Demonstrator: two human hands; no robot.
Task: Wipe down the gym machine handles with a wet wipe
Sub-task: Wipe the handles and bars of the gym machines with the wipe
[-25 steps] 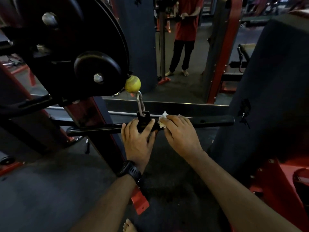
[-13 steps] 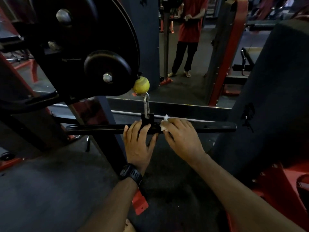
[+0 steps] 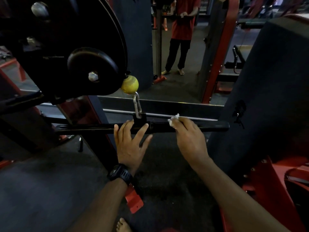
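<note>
Left hand: lies flat across the middle of the bar, fingers straight and spread, holding nothing; a black watch sits on the wrist.
Right hand: lies over the bar to the right of the left hand, fingers curled down, gripping the wipe against the bar.
Wet wipe: white and crumpled, under the right fingertips, with a tuft sticking out past them on the bar's far side.
Bar handle: black, straight and level, running left and right under both hands; its right end reaches past the right hand.
Bracket: a black block at the bar's centre, between the left hand's fingers.
Metal link: rises from the bracket, just beyond the left fingertips.
Yellow ball: sits at the top of the link.
Pulley wheel: large and black, above and left of the left hand.
Dark pad: stands to the right of the right hand.
Background: a person in a red shirt stands well beyond both hands.
</note>
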